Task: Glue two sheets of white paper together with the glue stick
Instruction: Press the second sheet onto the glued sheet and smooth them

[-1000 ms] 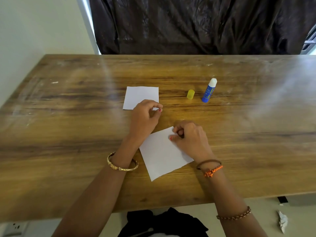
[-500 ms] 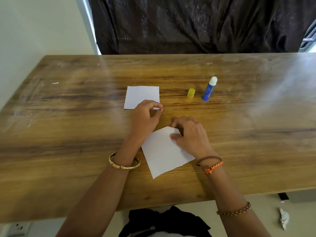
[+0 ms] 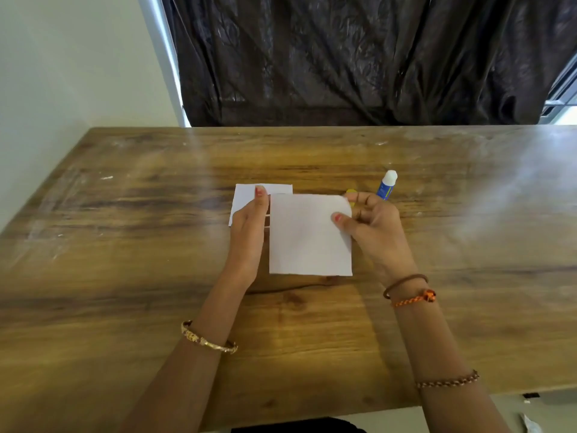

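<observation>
A square white sheet (image 3: 307,235) is lifted off the wooden table (image 3: 125,276), facing me. My right hand (image 3: 373,232) pinches its right edge near the top corner. My left hand (image 3: 251,232) lies along its left edge, fingers up. Behind them a second white sheet (image 3: 246,195) lies flat on the table, partly hidden by my left hand and the raised sheet. The uncapped blue glue stick (image 3: 387,185) stands just beyond my right hand. Its yellow cap (image 3: 351,192) peeks out above the sheet's top right corner.
A dark curtain (image 3: 359,57) hangs behind the table's far edge, with a pale wall (image 3: 62,73) to the left. A crumpled scrap (image 3: 530,425) lies on the floor at the lower right.
The near sheet has been picked up from the table and turned square to me, raised toward the far sheet. Both hands moved up and forward with it.
</observation>
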